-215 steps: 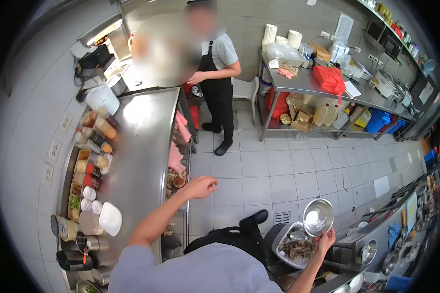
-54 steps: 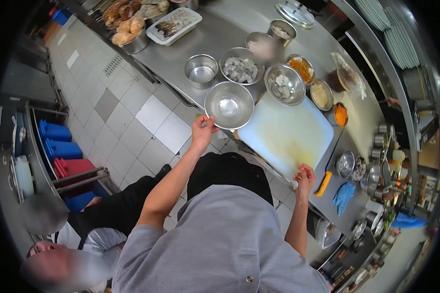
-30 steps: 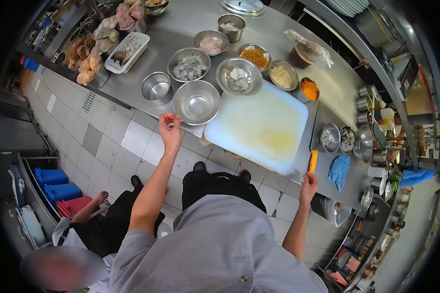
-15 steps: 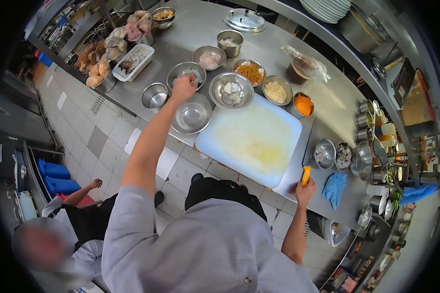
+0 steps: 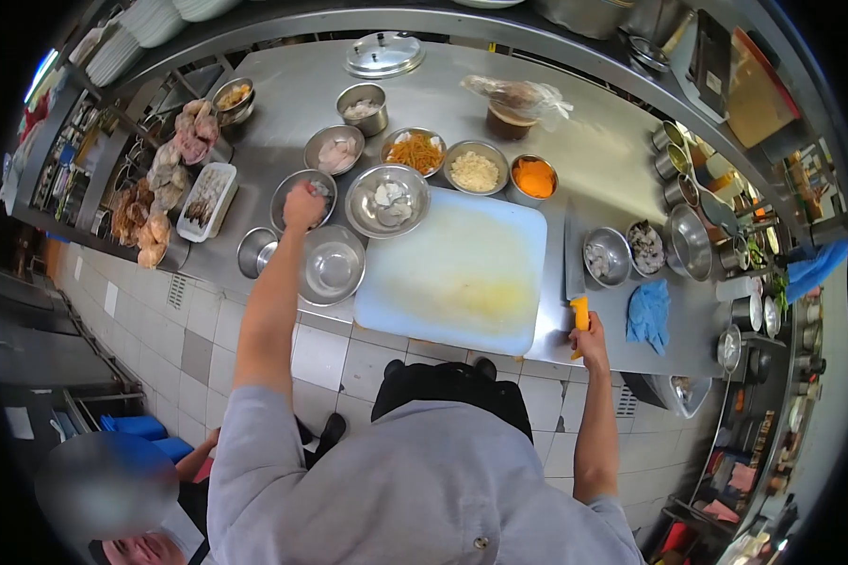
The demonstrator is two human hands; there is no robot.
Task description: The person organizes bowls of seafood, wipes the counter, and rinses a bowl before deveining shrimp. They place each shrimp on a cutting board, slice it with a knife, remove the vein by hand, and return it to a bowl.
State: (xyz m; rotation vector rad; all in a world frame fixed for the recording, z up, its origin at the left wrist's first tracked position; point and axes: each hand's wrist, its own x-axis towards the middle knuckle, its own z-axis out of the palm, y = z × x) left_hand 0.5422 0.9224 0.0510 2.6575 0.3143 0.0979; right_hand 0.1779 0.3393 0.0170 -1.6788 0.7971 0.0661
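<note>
My left hand (image 5: 303,204) reaches into a steel bowl (image 5: 277,200) of pale greyish pieces. Its fingers are bent together, the tips hidden in the bowl. On the other side my right hand (image 5: 591,343) is closed around the yellow handle of a knife (image 5: 575,268), whose blade points away from me beside the cutting board. The white cutting board (image 5: 452,264) lies between my hands with a yellowish stain. Close to my left hand are a bowl with white powder and a pale lump (image 5: 387,201), a shiny bowl (image 5: 332,266) and a small steel pot (image 5: 257,252).
Behind the board stand bowls of orange shreds (image 5: 413,153), chopped pale bits (image 5: 477,169) and orange food (image 5: 534,179). A blue cloth (image 5: 648,317) lies right of the knife. Raw meat (image 5: 167,174) is piled at left. A co-worker (image 5: 113,499) stands lower left.
The camera view has shifted, so the counter appears turned and moved left. My left hand remains at the same bowl, now lower in it. My right hand still holds the knife handle.
</note>
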